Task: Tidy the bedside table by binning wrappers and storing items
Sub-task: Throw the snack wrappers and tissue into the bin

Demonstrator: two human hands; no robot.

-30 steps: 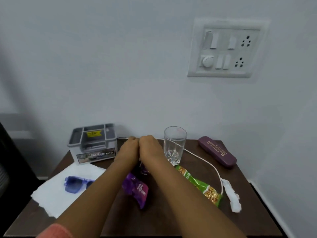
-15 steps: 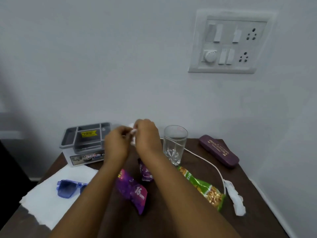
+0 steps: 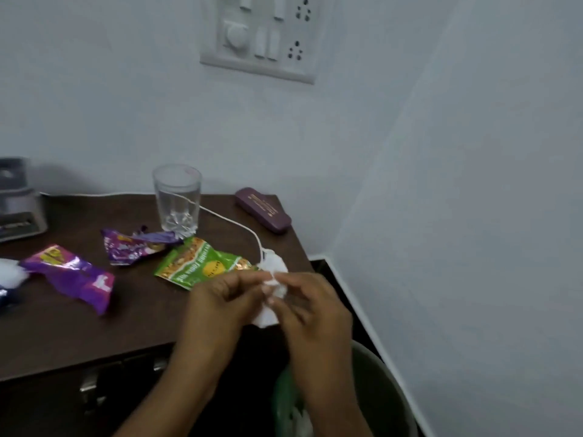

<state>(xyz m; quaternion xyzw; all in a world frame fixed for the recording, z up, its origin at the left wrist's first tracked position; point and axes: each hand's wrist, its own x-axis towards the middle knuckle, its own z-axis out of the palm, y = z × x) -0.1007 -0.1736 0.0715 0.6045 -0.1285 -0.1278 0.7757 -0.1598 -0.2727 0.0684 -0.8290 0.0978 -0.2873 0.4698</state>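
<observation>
As left hand, right hand pinch wad, long axis upright

head view | faces forward-down | close above table | wall behind

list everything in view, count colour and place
glass: 1, clear, table back
small purple wrapper: 1, purple, beside glass
long purple wrapper: 1, purple, table left
snack packet: 1, green, before glass
cable: 1, white, across table
case: 1, maroon, back right corner
organiser box: 1, grey, left edge
switchboard: 1, white, wall
bin: 1, dark, under hands
table: 1, dark brown
crumpled paper: 1, white, between both hands
left hand: 1, fingers pinch paper
right hand: 1, fingers pinch paper
</observation>
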